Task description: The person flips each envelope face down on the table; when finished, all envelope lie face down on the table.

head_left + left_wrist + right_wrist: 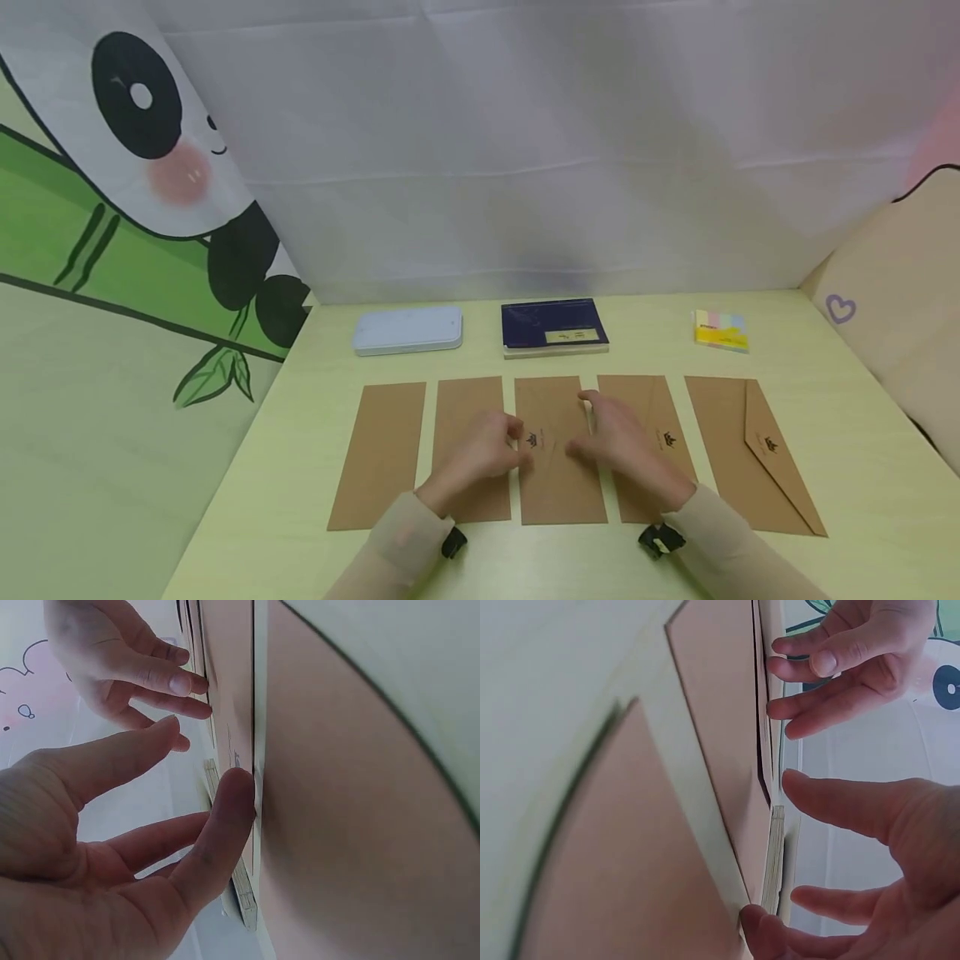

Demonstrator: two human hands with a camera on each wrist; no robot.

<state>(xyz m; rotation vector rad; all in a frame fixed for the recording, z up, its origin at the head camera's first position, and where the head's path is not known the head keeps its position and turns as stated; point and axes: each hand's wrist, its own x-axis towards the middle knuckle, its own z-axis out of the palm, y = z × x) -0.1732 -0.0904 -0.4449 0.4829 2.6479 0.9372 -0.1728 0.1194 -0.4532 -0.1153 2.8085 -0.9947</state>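
Several brown kraft envelopes lie in a row on the table. Above the left edge of the middle envelope (562, 492) is my left hand (483, 454), its thumb and fingers spread apart. My right hand (626, 437) is at that envelope's right edge, thumb and fingers apart, with a fingertip at the edge in the right wrist view. Neither hand grips anything. A crown print shows on the middle envelope. Partly under the left forearm is the second envelope (468, 400); the fourth envelope (630, 396) is partly covered by the right hand.
A plain envelope (382, 450) lies far left, and one with a slanted flap (720, 442) far right. Behind the row are a pale blue case (408, 329), a dark blue notebook (551, 321) and a pack of coloured sticky notes (722, 332). A white cloth (540, 167) hangs behind.
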